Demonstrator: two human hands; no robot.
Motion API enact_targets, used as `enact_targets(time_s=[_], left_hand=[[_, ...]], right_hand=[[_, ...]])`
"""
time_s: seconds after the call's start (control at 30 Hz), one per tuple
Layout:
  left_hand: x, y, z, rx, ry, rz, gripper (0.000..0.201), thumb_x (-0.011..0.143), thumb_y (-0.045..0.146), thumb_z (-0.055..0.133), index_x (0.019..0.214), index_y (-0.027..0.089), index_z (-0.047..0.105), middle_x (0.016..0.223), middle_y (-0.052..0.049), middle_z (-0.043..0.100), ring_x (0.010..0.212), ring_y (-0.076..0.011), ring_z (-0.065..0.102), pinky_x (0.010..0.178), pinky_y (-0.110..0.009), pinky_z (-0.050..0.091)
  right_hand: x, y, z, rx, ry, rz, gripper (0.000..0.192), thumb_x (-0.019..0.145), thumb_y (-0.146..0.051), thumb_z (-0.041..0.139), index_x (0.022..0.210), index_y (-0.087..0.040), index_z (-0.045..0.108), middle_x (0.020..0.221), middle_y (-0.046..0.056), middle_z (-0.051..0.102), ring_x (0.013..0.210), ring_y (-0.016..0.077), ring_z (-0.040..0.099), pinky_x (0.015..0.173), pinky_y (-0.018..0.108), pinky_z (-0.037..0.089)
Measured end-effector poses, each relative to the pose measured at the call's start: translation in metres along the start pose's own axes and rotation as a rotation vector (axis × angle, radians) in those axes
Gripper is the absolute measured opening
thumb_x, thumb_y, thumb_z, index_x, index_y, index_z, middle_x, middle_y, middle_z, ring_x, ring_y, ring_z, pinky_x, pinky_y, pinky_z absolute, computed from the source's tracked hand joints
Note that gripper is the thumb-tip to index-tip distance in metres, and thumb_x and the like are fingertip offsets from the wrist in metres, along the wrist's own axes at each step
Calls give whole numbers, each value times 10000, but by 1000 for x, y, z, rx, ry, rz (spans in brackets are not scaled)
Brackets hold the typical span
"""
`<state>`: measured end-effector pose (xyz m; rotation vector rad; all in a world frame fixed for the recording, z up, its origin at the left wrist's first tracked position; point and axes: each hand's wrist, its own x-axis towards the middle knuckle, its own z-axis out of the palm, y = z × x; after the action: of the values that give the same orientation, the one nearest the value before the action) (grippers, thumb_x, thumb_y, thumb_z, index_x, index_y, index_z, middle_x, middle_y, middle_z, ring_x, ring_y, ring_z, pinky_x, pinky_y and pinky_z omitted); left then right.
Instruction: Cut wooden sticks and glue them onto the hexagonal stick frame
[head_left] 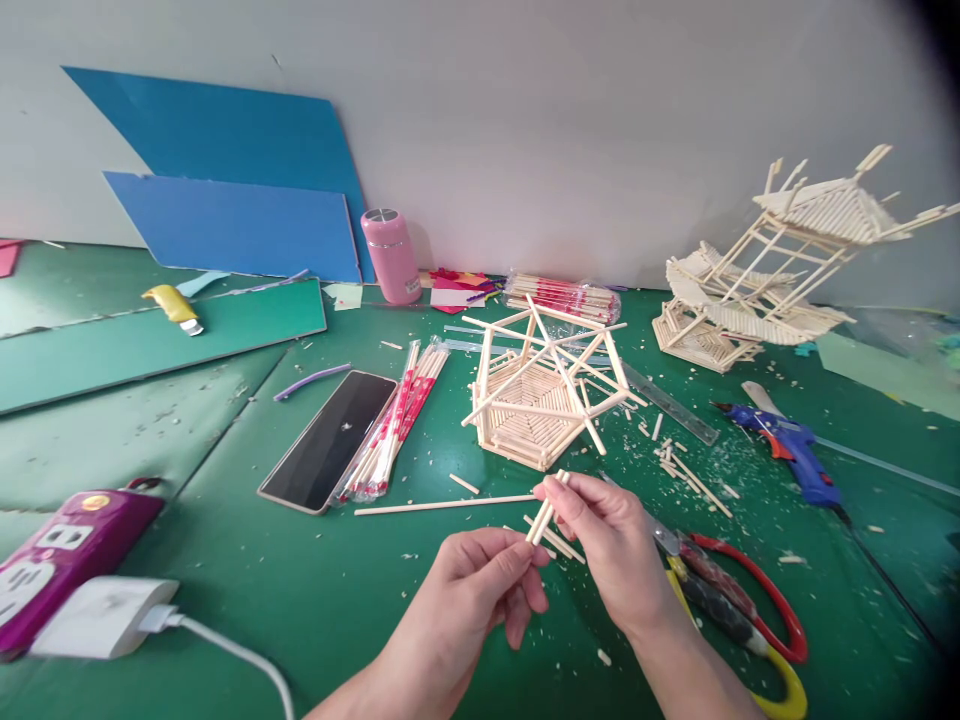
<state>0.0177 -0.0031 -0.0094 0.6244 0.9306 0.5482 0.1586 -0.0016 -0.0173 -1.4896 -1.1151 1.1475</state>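
Observation:
Between my two hands is a small bundle of short wooden sticks (pixel 548 515), tilted up to the right. My left hand (pixel 480 580) pinches its lower end, and my right hand (pixel 600 530) pinches the upper end. Just behind them stands an open six-sided stick frame (pixel 540 400) with a slatted base and sticks crossing at its top. One long stick (pixel 442 506) lies to the left of my fingers. More short sticks (pixel 566 545) rest on the table beneath my hands, partly hidden by them.
Red-and-yellow-handled pliers (pixel 720 590) lie by my right wrist, with a blue glue gun (pixel 795 450) beyond. A stick pavilion (pixel 787 270) stands back right. At left are a phone (pixel 330 440), packaged sticks (pixel 397 420), a power strip (pixel 67 560) and a yellow cutter (pixel 174 307). A pink flask (pixel 391 258) stands behind.

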Motion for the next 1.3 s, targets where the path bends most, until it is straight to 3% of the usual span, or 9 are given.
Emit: enact_targets(time_s=[0.37, 0.5, 0.6, 0.77, 0.93, 1.0, 1.1, 1.2, 1.3], left_hand=[[1, -2, -3, 60, -21, 40, 238, 791, 321, 552, 706, 114, 632, 553, -19, 563, 432, -62, 400, 461, -201, 279], [-2, 1, -8, 44, 2, 72, 233, 788, 318, 566, 718, 110, 641, 545, -15, 555, 438, -59, 391, 451, -191, 266], [-5, 7, -15, -7, 39, 116, 208, 784, 314, 579, 734, 122, 641, 550, -5, 543, 444, -57, 379, 440, -182, 257], [-10, 11, -27, -52, 112, 123, 196, 792, 307, 582, 753, 123, 638, 524, 20, 492, 430, -37, 305, 416, -167, 195], [-10, 7, -29, -34, 118, 110, 203, 785, 324, 595, 786, 126, 639, 540, 23, 481, 438, -34, 268, 416, -176, 168], [-9, 6, -29, -25, 120, 103, 217, 778, 345, 600, 797, 132, 636, 546, 22, 478, 448, -41, 269, 418, -182, 169], [-8, 4, -28, -13, 112, 96, 233, 780, 365, 595, 818, 138, 632, 542, 32, 438, 469, -54, 258, 421, -191, 153], [-6, 3, -28, -8, 83, 89, 220, 799, 352, 578, 817, 139, 629, 535, 48, 372, 475, -57, 224, 426, -201, 130], [-4, 1, -26, -18, 49, 82, 210, 812, 342, 566, 800, 141, 624, 541, 53, 341, 476, -58, 209, 431, -213, 120]], right_hand=[[-1, 1, 0, 28, -19, 0, 287, 816, -375, 518, 682, -158, 650, 541, -37, 432, 528, 94, 379, 485, 206, 340], [1, 1, -13, 19, 71, -43, 282, 840, -384, 484, 785, -164, 652, 553, -31, 452, 531, 106, 406, 491, 224, 335], [2, 1, -26, -326, 77, -121, 302, 862, -383, 441, 689, -179, 581, 557, -25, 452, 505, 111, 385, 475, 236, 307], [4, 8, -26, -990, -174, -282, 362, 882, -370, 388, 565, -201, 433, 577, -13, 482, 553, 135, 436, 504, 255, 277], [2, 6, -24, -1042, -229, -248, 255, 852, -393, 433, 693, -224, 538, 610, -20, 530, 550, 145, 484, 479, 249, 289], [-5, 4, -37, -984, -215, -182, 238, 868, -389, 395, 762, -242, 549, 612, -30, 533, 535, 136, 492, 478, 241, 329], [-25, 13, -75, -910, -123, -50, 214, 864, -411, 382, 833, -261, 531, 615, -37, 531, 493, 127, 494, 457, 229, 385], [-53, 41, -119, -954, 94, -10, 239, 826, -432, 432, 973, -257, 503, 863, 28, 581, 683, 160, 589, 582, 248, 478], [-79, 74, -148, -1062, 157, -23, 348, 812, -350, 425, 1141, -235, 423, 1109, 98, 509, 914, 225, 579, 719, 317, 495]])
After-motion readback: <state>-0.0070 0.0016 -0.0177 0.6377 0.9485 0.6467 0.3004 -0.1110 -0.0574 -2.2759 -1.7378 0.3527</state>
